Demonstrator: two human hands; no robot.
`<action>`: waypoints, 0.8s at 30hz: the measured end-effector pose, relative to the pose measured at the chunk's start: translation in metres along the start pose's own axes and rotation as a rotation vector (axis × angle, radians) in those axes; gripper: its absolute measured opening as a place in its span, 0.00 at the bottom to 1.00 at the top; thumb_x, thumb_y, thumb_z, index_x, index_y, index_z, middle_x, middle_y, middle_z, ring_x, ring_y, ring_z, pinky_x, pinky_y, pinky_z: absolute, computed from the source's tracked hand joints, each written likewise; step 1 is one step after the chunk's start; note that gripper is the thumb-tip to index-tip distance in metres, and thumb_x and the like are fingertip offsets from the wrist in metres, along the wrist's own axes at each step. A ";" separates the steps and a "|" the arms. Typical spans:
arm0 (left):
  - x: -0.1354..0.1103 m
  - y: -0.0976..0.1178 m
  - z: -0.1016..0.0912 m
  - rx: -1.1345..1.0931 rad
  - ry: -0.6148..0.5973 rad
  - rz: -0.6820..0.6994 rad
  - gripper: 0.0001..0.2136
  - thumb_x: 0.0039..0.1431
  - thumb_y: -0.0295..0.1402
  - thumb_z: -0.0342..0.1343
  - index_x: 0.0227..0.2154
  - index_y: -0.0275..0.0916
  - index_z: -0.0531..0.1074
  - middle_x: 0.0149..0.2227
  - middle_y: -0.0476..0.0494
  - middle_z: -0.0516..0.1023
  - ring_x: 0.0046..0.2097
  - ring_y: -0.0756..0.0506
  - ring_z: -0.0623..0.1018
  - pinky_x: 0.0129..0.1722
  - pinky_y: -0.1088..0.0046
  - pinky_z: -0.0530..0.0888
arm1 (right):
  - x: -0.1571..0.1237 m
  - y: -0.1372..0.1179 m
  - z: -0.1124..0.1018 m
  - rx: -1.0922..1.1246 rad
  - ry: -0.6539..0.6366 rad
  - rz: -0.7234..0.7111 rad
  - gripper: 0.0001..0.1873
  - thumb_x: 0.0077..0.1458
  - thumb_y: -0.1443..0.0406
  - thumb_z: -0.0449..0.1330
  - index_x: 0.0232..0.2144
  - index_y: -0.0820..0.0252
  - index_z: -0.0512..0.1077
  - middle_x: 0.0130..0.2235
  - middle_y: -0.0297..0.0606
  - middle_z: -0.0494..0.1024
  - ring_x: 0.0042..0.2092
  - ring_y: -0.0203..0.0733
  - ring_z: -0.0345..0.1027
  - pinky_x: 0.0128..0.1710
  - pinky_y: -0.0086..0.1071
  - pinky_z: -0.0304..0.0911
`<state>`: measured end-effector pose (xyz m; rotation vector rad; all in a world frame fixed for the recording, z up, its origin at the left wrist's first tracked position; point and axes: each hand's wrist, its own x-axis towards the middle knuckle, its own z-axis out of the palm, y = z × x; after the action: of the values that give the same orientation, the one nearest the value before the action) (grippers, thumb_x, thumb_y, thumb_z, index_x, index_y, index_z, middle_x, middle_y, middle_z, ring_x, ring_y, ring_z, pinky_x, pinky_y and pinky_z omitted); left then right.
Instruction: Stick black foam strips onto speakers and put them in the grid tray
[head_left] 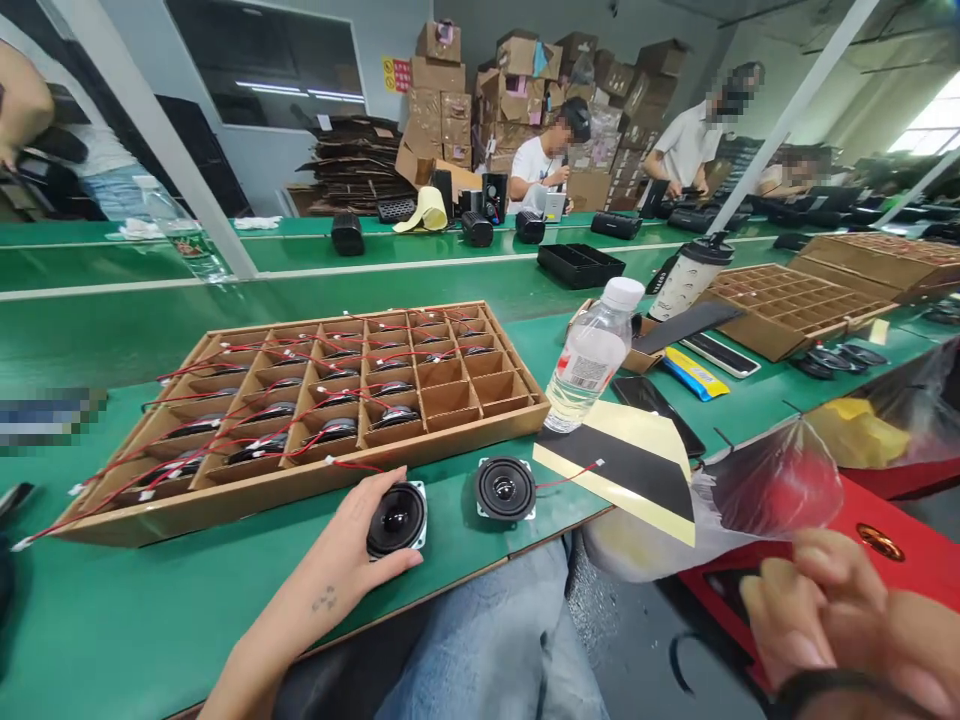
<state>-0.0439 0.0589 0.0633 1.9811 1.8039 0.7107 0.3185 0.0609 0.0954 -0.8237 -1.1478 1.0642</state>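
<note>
Between the fingers (381, 487) and thumb of the left hand (349, 550), near the front edge of the tabletop (187, 590): a held speaker driver (397, 520), cone upward, gripped around its square frame. Fingertips along the far side, thumb along the near side, probably so as to spare the dark cone.

Just beyond those fingertips, a divided cardboard tray (300, 486) of similar drivers, each set in its own cell, likely to keep frames and cones from knocking together. Red wires (270, 341) draped across the dividers, white connectors (76, 489) at their ends, perhaps left on top to stay easy to grab. Over the tray's front wall, close behind the index finger, one short red lead (356, 464), seemingly run from the held driver.

To the right of the left fingers and apart from them, a second speaker driver (505, 488), flat and facing up as well, within short reach. Farther right, a cream-and-black sheet (630, 468); by its far corner, an upright water bottle (592, 350), perhaps doubling as a weight; beside that, a dark phone (664, 408).

Well apart from both loose drivers, the right hand (832, 610), lifted before a red item (922, 540): fingers curled, blurred. Cannot tell full closure or any contents.
</note>
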 end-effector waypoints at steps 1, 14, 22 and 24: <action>0.000 0.001 -0.002 -0.040 -0.009 -0.017 0.29 0.51 0.40 0.55 0.55 0.44 0.51 0.54 0.42 0.63 0.55 0.42 0.66 0.54 0.60 0.64 | 0.006 -0.001 0.018 0.091 0.029 -0.035 0.16 0.39 0.63 0.69 0.17 0.54 0.63 0.37 0.34 0.65 0.24 0.32 0.56 0.23 0.31 0.59; -0.043 -0.001 -0.011 -0.235 -0.159 -0.035 0.42 0.46 0.35 0.59 0.59 0.48 0.39 0.54 0.43 0.62 0.54 0.42 0.65 0.56 0.62 0.60 | 0.027 0.008 0.129 0.254 -0.252 0.018 0.07 0.48 0.68 0.65 0.25 0.54 0.69 0.39 0.31 0.68 0.29 0.29 0.64 0.30 0.25 0.65; -0.046 -0.006 -0.001 -0.320 -0.090 0.005 0.48 0.44 0.38 0.61 0.59 0.47 0.30 0.51 0.40 0.57 0.55 0.40 0.61 0.56 0.56 0.57 | 0.044 0.037 0.171 -0.119 -0.677 0.425 0.06 0.41 0.69 0.65 0.27 0.61 0.73 0.46 0.38 0.62 0.25 0.26 0.62 0.27 0.27 0.63; -0.046 -0.007 0.000 -0.334 -0.089 0.013 0.47 0.44 0.38 0.61 0.59 0.47 0.32 0.50 0.42 0.59 0.53 0.41 0.64 0.55 0.57 0.58 | 0.049 0.040 0.180 -0.243 -0.758 0.462 0.03 0.41 0.70 0.64 0.22 0.63 0.73 0.45 0.37 0.63 0.25 0.26 0.61 0.28 0.27 0.62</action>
<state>-0.0521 0.0144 0.0543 1.7750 1.5097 0.8507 0.1373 0.1178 0.1158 -0.9272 -1.7967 1.7288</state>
